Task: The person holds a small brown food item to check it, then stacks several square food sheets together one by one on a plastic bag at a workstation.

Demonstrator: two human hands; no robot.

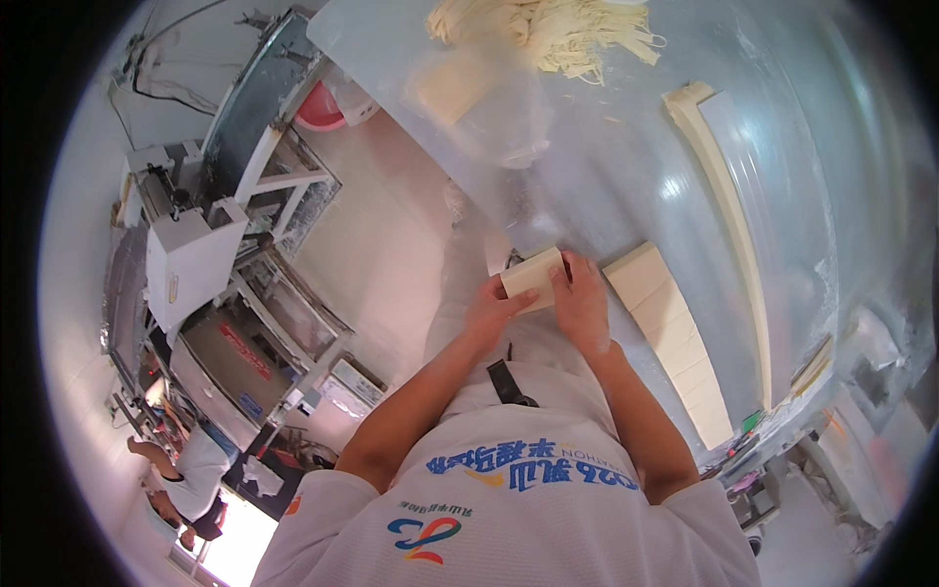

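Note:
Between my two hands, just off the near edge of the metal table, is a pale block of dough sheets point(533, 280). My left hand point(490, 304) grips its left end, thumb across its face. My right hand point(581, 293) closes on its right end. To the right, on the table, lies a long row of similar pale dough blocks point(671, 337) side by side. Beyond it runs a long, narrow pale dough strip point(726, 205) beside a clear plastic sheet. Cut noodles point(565, 37) lie heaped at the far side, near another dough piece point(455, 84) under cloudy plastic.
The metal table point(587, 176) extends ahead and right. A pink basin point(319, 106) is below its left edge. White machinery point(194, 257) stands on the left across the floor. A co-worker point(194, 469) is at the lower left. Small tools lie by the table's right rim.

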